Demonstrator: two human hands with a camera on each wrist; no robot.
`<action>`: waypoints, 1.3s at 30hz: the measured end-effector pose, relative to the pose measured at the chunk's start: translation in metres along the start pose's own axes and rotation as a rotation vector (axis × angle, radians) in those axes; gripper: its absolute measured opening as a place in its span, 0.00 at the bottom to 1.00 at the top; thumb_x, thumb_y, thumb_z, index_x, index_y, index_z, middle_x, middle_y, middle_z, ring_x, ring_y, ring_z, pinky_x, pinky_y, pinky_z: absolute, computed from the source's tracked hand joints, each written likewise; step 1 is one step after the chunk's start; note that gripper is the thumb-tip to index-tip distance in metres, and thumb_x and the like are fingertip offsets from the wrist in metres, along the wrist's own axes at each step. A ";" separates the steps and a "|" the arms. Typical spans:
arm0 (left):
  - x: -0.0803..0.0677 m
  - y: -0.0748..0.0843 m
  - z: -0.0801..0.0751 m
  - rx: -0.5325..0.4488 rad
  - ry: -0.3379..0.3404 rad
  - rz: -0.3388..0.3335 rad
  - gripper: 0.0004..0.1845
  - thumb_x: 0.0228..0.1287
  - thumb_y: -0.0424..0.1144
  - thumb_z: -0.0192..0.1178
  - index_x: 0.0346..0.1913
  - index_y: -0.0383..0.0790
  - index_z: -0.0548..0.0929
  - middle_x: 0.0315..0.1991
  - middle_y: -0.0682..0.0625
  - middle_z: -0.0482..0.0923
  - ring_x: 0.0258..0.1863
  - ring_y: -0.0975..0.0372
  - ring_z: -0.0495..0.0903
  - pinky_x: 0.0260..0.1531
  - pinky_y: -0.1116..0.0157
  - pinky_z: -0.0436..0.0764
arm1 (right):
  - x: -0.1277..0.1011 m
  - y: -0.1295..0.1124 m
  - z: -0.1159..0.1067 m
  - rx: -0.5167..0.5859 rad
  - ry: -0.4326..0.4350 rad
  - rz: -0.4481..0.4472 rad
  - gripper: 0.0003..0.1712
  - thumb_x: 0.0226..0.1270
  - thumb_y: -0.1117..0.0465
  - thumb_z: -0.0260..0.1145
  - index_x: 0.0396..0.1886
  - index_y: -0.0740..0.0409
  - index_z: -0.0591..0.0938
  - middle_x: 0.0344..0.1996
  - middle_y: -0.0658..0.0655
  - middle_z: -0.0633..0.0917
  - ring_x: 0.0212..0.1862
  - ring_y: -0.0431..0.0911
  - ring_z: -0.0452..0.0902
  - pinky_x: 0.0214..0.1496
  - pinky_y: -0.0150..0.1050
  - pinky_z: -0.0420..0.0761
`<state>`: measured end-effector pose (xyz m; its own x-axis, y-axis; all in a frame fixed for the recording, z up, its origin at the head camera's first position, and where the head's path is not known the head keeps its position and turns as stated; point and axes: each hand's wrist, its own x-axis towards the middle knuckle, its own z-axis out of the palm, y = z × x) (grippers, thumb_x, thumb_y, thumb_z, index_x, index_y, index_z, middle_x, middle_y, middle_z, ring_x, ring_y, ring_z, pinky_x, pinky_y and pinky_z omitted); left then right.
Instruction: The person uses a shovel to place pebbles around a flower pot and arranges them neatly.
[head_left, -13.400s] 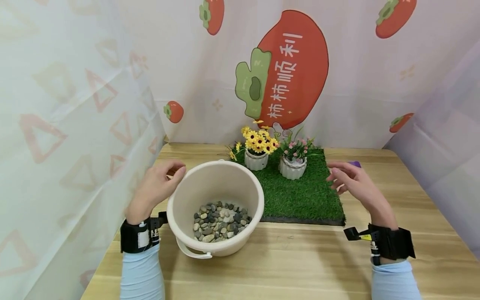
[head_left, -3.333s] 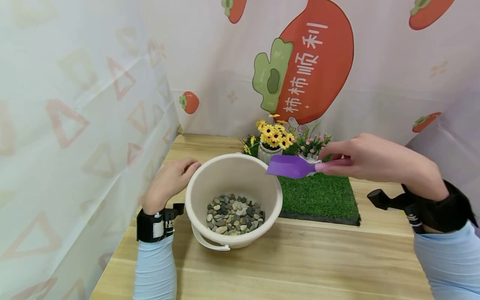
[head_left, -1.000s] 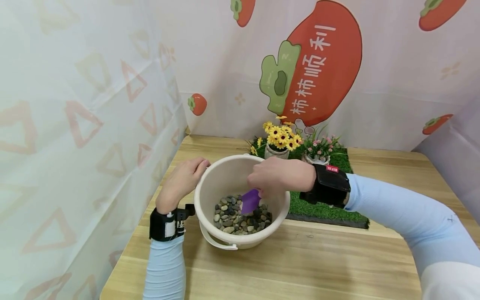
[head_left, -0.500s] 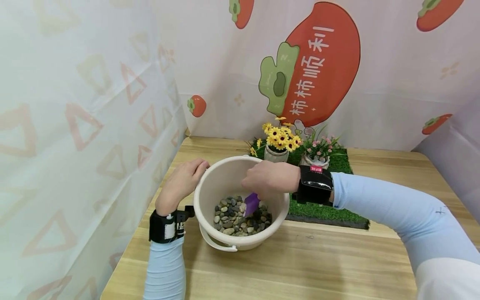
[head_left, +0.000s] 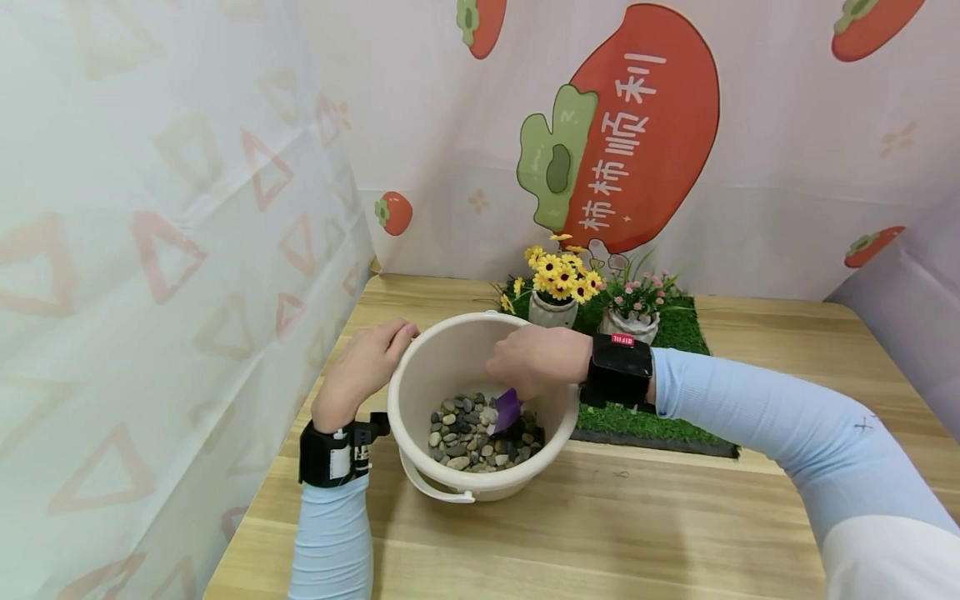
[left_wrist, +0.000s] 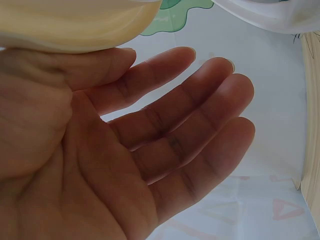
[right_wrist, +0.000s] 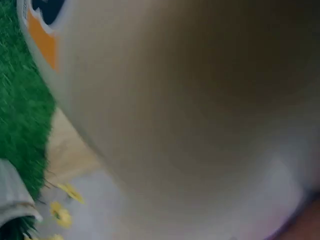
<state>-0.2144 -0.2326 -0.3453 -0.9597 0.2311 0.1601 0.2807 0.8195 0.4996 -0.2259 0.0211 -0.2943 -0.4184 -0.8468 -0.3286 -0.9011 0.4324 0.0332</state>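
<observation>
A cream plastic bucket point(head_left: 405, 429) stands on the table, with grey, black and tan pebbles point(head_left: 457, 450) covering its bottom. My right hand point(head_left: 536, 358) reaches in over the far right side of the rim and grips a small shovel. Its purple blade point(head_left: 507, 411) is down among the pebbles, and the handle is hidden by the hand. My left hand point(head_left: 363, 367) is at the left of the rim. In the left wrist view, the thumb of the left hand point(left_wrist: 120, 140) lies along the bucket point(left_wrist: 75, 30), its other fingers loosely extended and holding nothing.
Behind the bucket, a mat of artificial grass point(head_left: 682, 429) bears a white pot of yellow flowers point(head_left: 555, 310) and another of pink flowers point(head_left: 630, 323). The bucket's handle point(head_left: 438, 492) hangs at the front. A printed cloth point(head_left: 450, 125) closes off the back.
Earlier, my right hand took the shovel from the table's right side and brought it into the bucket. In the last second, its blade has shifted slightly right among the pebbles. The left hand stays put.
</observation>
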 end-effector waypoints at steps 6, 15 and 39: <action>0.001 0.002 0.000 -0.003 0.000 0.003 0.17 0.80 0.46 0.41 0.40 0.47 0.80 0.30 0.51 0.79 0.32 0.59 0.78 0.37 0.60 0.75 | 0.002 0.000 0.007 -0.001 0.030 -0.021 0.13 0.59 0.67 0.69 0.24 0.47 0.75 0.20 0.44 0.71 0.27 0.41 0.65 0.32 0.36 0.66; 0.002 0.001 0.000 0.025 0.012 -0.005 0.17 0.79 0.44 0.43 0.33 0.43 0.77 0.22 0.51 0.71 0.26 0.59 0.73 0.31 0.63 0.70 | 0.008 0.003 0.018 0.024 0.002 0.007 0.09 0.65 0.63 0.67 0.25 0.51 0.78 0.20 0.45 0.71 0.26 0.41 0.64 0.31 0.34 0.62; 0.004 -0.001 0.001 -0.010 -0.013 -0.057 0.18 0.80 0.45 0.42 0.32 0.43 0.76 0.22 0.49 0.71 0.24 0.59 0.71 0.29 0.64 0.69 | 0.012 0.008 0.036 0.129 0.044 -0.018 0.03 0.70 0.61 0.62 0.39 0.52 0.82 0.23 0.45 0.73 0.25 0.39 0.65 0.29 0.33 0.62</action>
<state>-0.2183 -0.2324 -0.3461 -0.9742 0.1907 0.1203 0.2255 0.8261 0.5165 -0.2342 0.0256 -0.3320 -0.4092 -0.8664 -0.2862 -0.8876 0.4506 -0.0951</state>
